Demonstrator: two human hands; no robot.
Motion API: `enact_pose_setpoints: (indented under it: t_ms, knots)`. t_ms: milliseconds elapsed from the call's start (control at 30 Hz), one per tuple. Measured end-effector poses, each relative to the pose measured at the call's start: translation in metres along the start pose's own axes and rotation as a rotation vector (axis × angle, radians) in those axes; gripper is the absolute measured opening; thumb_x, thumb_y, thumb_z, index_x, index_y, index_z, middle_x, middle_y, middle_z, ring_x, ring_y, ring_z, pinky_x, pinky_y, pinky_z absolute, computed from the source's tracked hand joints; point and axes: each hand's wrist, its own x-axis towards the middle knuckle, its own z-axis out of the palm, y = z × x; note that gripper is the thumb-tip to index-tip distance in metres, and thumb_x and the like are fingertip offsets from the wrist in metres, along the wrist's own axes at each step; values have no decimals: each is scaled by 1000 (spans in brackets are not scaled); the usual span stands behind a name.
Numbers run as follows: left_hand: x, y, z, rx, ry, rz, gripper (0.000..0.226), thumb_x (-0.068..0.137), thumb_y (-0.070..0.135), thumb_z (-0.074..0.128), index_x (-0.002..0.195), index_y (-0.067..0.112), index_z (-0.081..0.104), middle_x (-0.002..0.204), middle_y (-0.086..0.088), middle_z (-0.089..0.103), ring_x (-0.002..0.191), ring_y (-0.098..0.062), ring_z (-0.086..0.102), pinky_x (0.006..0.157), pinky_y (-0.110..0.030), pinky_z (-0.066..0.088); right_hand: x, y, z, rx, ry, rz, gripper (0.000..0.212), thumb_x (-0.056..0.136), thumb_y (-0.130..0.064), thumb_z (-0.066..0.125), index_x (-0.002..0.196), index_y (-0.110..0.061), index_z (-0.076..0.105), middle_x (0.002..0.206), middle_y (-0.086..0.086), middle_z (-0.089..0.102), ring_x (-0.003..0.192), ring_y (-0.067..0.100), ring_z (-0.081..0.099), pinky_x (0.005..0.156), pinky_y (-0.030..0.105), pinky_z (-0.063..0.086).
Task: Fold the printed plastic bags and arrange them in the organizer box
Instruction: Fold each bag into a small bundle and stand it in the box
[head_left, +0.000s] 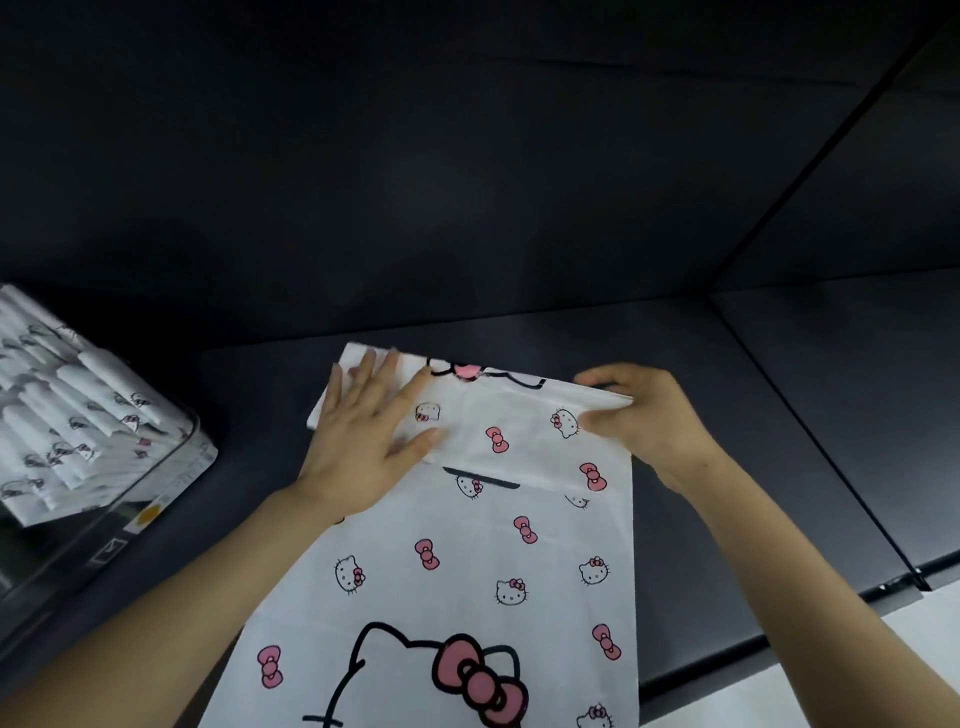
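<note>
A white plastic bag printed with pink bows and cat faces lies flat on the dark table, its far end turned back over itself into a band. My left hand lies flat on the left part of that folded band, fingers straight and spread. At the band's right edge, my right hand pinches the fold between thumb and curled fingers. The clear organizer box stands at the left, packed with several folded printed bags set upright in rows.
A dark wall rises behind the table. A seam in the table top runs diagonally at the right. The table's front edge and a pale floor show at the lower right.
</note>
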Motion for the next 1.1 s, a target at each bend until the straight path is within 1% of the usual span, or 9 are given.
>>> enact_pose_setpoints:
  t_ms: [100, 267, 433, 567, 700, 867, 933, 1033, 1100]
  knots:
    - [-14, 14, -20, -20, 117, 172, 62, 96, 60, 31, 140, 19, 48, 151, -8, 37, 143, -28, 26, 118, -47, 12, -30, 7, 0, 279, 9, 190, 31, 74, 15, 67, 95, -8, 70, 82, 6, 72, 66, 20, 70, 56, 27, 55]
    - [-60, 38, -16, -197, 35, 350, 55, 93, 55, 46, 139, 25, 48, 149, 4, 41, 144, -15, 26, 119, -33, 15, -73, 29, 26, 673, -74, 537, 31, 74, 20, 63, 98, 0, 65, 81, 15, 73, 68, 24, 71, 55, 30, 59]
    - [-86, 42, -3, -370, 108, 253, 42, 93, 47, 52, 126, 23, 59, 126, 8, 62, 125, -7, 50, 110, -20, 32, -104, 22, 51, 845, -198, 602, 23, 81, 19, 55, 91, 1, 65, 77, 12, 73, 62, 18, 71, 50, 24, 56]
    - [-97, 45, -9, -693, 64, -78, 21, 90, 37, 63, 110, 37, 69, 102, 16, 72, 96, 0, 66, 89, -16, 47, -113, 3, 54, 920, -296, 605, 14, 90, 7, 52, 92, 4, 64, 79, 15, 72, 64, 22, 72, 51, 23, 57]
    - [-90, 52, -21, -853, 6, -372, 38, 89, 39, 51, 51, 35, 53, 50, 12, 33, 50, -7, 29, 52, -21, 27, -104, -5, 59, 590, -203, 418, 32, 94, -43, 51, 102, -14, 63, 95, 9, 74, 79, 24, 72, 61, 32, 58]
    - [-82, 35, -21, -1061, -13, -539, 60, 88, 50, 51, 86, -10, 55, 81, -16, 63, 73, -26, 60, 75, -28, 50, -85, -5, 71, 154, -190, 68, 38, 91, -48, 54, 125, -32, 55, 121, -21, 56, 102, -2, 56, 79, 18, 41]
    - [-80, 32, -21, -1115, -19, -582, 60, 90, 48, 51, 100, -11, 58, 100, -21, 68, 95, -35, 66, 92, -39, 51, -74, 0, 84, 59, -247, -63, 27, 90, -34, 61, 117, -31, 59, 113, -26, 60, 99, -5, 58, 82, 16, 41]
    - [-77, 31, -22, -1149, -43, -629, 40, 97, 36, 47, 104, 0, 65, 101, -11, 73, 98, -26, 68, 91, -33, 53, -54, 6, 104, -38, -214, -161, 10, 93, -23, 59, 92, -18, 67, 85, -10, 66, 74, 4, 57, 71, 20, 44]
    - [-76, 31, -22, -1178, -59, -652, 33, 99, 32, 45, 106, 7, 66, 101, -5, 74, 96, -21, 69, 88, -29, 54, -42, 11, 113, -105, -159, -143, 26, 93, -25, 57, 76, -6, 54, 69, 3, 51, 64, 14, 43, 65, 30, 37]
